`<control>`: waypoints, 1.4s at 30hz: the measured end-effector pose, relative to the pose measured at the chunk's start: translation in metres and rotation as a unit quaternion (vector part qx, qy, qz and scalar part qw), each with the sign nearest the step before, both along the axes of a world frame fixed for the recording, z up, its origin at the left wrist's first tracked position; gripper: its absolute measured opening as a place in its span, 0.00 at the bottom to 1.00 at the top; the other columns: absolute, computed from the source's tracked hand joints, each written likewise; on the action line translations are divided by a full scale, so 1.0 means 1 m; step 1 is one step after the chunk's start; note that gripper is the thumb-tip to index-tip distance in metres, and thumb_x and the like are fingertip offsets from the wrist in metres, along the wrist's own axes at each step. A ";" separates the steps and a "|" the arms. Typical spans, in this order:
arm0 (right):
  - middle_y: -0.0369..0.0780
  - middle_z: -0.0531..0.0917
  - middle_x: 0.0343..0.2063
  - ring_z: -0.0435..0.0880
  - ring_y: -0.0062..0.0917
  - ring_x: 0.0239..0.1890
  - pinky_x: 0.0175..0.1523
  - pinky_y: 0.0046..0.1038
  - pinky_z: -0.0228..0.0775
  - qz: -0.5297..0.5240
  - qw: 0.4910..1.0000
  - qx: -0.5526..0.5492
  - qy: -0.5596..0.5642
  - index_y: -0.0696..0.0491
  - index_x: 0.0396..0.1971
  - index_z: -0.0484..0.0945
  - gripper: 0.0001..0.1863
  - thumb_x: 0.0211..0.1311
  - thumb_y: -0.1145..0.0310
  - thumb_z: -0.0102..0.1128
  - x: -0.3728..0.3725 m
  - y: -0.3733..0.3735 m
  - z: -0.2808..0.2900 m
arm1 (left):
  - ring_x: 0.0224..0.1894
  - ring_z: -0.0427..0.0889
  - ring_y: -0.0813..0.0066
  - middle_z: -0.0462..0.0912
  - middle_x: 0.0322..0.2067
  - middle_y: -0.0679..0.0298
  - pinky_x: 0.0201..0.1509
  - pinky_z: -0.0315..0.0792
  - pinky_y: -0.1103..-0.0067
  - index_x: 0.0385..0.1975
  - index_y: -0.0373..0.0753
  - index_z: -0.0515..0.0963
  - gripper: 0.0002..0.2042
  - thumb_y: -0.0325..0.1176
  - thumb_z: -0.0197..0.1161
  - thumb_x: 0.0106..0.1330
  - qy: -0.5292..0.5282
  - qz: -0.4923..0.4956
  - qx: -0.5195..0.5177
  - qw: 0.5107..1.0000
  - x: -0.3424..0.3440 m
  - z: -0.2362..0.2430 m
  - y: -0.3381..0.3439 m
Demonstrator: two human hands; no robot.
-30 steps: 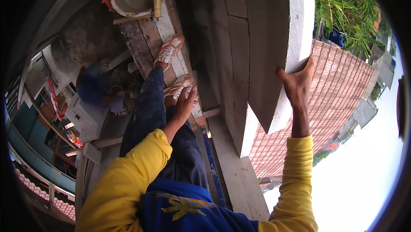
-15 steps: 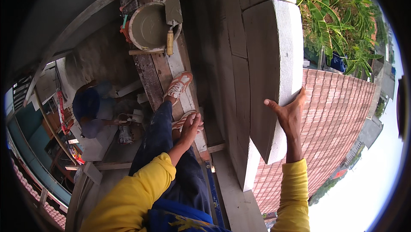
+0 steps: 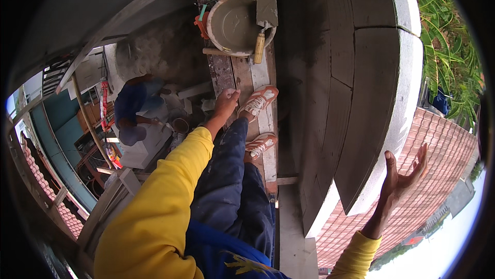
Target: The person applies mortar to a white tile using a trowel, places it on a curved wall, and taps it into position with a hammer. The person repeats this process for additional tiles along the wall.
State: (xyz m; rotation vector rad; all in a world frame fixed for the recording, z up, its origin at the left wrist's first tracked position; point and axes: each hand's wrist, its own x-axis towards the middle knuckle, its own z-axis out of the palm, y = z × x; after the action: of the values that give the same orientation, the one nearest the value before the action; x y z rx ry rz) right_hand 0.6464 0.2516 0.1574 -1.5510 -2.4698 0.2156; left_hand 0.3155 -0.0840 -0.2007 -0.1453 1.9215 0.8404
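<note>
My right hand (image 3: 405, 173) is open, thumb and fingers spread, just off the outer side of a large pale concrete block (image 3: 372, 109). The block lies on top of the wall (image 3: 309, 140), its near end jutting out above the roof. Over the plank walkway (image 3: 221, 68), beside my shoes, my left hand (image 3: 224, 106) is closed; whatever its curled fingers hold, if anything, is hidden. Ahead on the planks stands a round bucket (image 3: 219, 37) of wet grey mortar. Across its right rim rests a square-bladed trowel (image 3: 266, 13) with a wooden handle.
Below the planks on the left, a person in dark clothing (image 3: 133, 101) bends over pale blocks (image 3: 139, 153). An orange tool (image 3: 201, 23) lies beside the bucket. Beyond the wall are a red tiled roof (image 3: 435, 145) and green leafy plants (image 3: 443, 37).
My right hand has come off the block's outer side and opened. The left hand has drawn in its fingers and shifted forward. My view has swung left, so the scene sits further right.
</note>
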 end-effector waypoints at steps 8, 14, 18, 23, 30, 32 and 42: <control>0.48 0.86 0.54 0.87 0.40 0.58 0.59 0.37 0.81 -0.129 0.807 -0.576 0.028 0.55 0.60 0.80 0.16 0.77 0.78 0.57 0.019 -0.233 -0.085 | 0.65 0.77 0.46 0.78 0.61 0.47 0.70 0.74 0.59 0.63 0.38 0.76 0.24 0.32 0.68 0.66 0.324 -0.324 -0.141 0.877 -0.116 -0.155 -0.001; 0.56 0.65 0.77 0.64 0.44 0.79 0.81 0.40 0.57 -0.380 0.362 -0.851 -0.018 0.62 0.81 0.55 0.56 0.72 0.30 0.59 0.079 -0.333 -0.109 | 0.66 0.76 0.49 0.78 0.62 0.51 0.66 0.76 0.55 0.65 0.39 0.76 0.29 0.34 0.72 0.63 0.469 -0.526 -0.159 0.692 -0.205 -0.247 0.012; 0.56 0.64 0.77 0.60 0.45 0.81 0.83 0.39 0.51 -0.372 0.384 -0.845 0.010 0.62 0.82 0.51 0.60 0.71 0.25 0.53 0.075 -0.346 -0.134 | 0.62 0.81 0.43 0.82 0.61 0.45 0.66 0.75 0.54 0.70 0.36 0.71 0.33 0.29 0.72 0.62 0.447 -0.614 -0.097 0.643 -0.237 -0.257 -0.031; 0.56 0.67 0.75 0.68 0.47 0.77 0.80 0.40 0.59 -0.275 0.509 -0.813 -0.060 0.61 0.79 0.59 0.54 0.71 0.31 0.59 0.064 -0.340 -0.148 | 0.49 0.86 0.35 0.86 0.48 0.39 0.52 0.80 0.49 0.68 0.39 0.68 0.29 0.33 0.70 0.68 0.311 -0.574 -0.045 0.757 -0.168 -0.211 -0.072; 0.46 0.80 0.62 0.83 0.36 0.63 0.68 0.35 0.73 -0.313 0.684 -0.638 0.165 0.53 0.70 0.73 0.33 0.76 0.48 0.66 0.001 -0.306 -0.167 | 0.48 0.88 0.35 0.88 0.44 0.40 0.51 0.82 0.51 0.57 0.34 0.78 0.24 0.36 0.73 0.63 0.197 -0.532 -0.100 0.817 -0.047 -0.041 -0.058; 0.43 0.81 0.60 0.84 0.34 0.60 0.66 0.33 0.74 -0.400 0.528 -0.673 0.328 0.52 0.71 0.72 0.32 0.77 0.48 0.65 -0.016 -0.318 -0.169 | 0.48 0.88 0.35 0.88 0.43 0.39 0.51 0.81 0.52 0.55 0.34 0.78 0.23 0.36 0.73 0.63 0.166 -0.558 -0.084 0.809 -0.016 0.033 -0.047; 0.44 0.85 0.48 0.88 0.35 0.53 0.60 0.39 0.82 -0.567 0.259 -0.470 0.624 0.53 0.53 0.70 0.15 0.78 0.66 0.65 -0.029 -0.356 -0.103 | 0.42 0.90 0.43 0.88 0.38 0.43 0.44 0.80 0.58 0.55 0.34 0.79 0.24 0.42 0.73 0.65 -0.050 -0.704 0.048 0.707 0.137 0.298 -0.016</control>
State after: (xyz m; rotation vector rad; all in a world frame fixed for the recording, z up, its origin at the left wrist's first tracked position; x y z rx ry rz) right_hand 0.6170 -0.1042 0.0546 -1.6040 0.4771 1.7688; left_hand 0.4528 -0.1004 0.0969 1.1927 1.2813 -0.1581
